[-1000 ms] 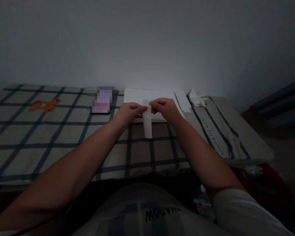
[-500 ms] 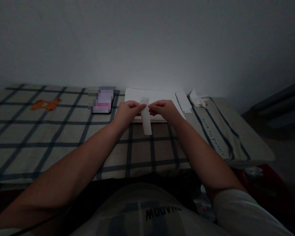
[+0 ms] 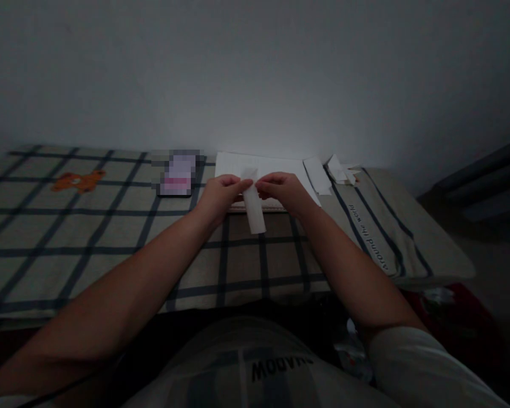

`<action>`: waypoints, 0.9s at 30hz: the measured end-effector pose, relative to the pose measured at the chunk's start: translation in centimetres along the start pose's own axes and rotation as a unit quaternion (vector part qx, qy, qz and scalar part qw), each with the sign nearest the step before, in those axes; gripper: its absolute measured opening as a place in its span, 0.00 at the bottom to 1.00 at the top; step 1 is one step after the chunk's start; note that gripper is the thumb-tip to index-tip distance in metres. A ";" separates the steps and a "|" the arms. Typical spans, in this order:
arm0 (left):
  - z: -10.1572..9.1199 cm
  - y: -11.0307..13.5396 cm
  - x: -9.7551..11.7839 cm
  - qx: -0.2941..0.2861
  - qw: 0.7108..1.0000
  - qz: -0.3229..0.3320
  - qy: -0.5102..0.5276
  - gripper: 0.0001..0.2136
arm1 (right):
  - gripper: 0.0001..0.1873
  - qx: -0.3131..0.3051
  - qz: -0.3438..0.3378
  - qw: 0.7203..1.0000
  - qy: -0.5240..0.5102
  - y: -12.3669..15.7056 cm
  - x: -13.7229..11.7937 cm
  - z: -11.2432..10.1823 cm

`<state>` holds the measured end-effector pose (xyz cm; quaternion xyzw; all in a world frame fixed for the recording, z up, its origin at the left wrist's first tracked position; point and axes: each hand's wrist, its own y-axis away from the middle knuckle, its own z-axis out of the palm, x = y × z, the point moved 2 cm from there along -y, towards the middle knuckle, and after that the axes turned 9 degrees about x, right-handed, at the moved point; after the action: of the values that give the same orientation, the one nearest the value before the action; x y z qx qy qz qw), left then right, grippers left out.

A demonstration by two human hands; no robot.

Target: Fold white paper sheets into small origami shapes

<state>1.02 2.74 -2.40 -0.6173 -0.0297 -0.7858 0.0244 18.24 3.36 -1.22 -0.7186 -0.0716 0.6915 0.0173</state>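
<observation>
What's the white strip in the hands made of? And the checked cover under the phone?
The white strip looks like thin, matte paper: it is flat, straight-edged and has no shine, though it's too dim to be certain. The checked cover seems to be dull woven cloth, since it has soft wrinkles; I can't tell which fibre.

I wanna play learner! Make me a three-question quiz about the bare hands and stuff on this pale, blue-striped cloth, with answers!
1. Which does the bare left hand pinch?
a) a red wooden pencil
b) a narrow white paper-like strip
c) a silver metal spoon
2. True or false: the dark-edged rectangular phone lies between the orange bear-shaped figure and the large white paper sheet.
3. Fill in: the dark writing on the cloth says "Around the ____".

Key: 1 b; 2 true; 3 world.
</observation>
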 end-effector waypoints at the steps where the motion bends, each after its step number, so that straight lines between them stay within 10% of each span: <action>1: 0.0 0.0 0.0 -0.003 1.000 -0.007 0.006 0.16 | 0.12 -0.004 0.005 1.000 -0.005 0.0 0.1 0.0; 27: -0.2 -0.3 0.8 -0.061 0.996 -0.046 0.056 0.11 | 0.12 -0.012 0.007 1.000 0.010 -0.1 0.4 -0.2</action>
<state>0.61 2.99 -1.70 -0.5707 -0.0093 -0.8197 -0.0479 18.40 3.53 -1.58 -0.7265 -0.0748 0.6831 0.0041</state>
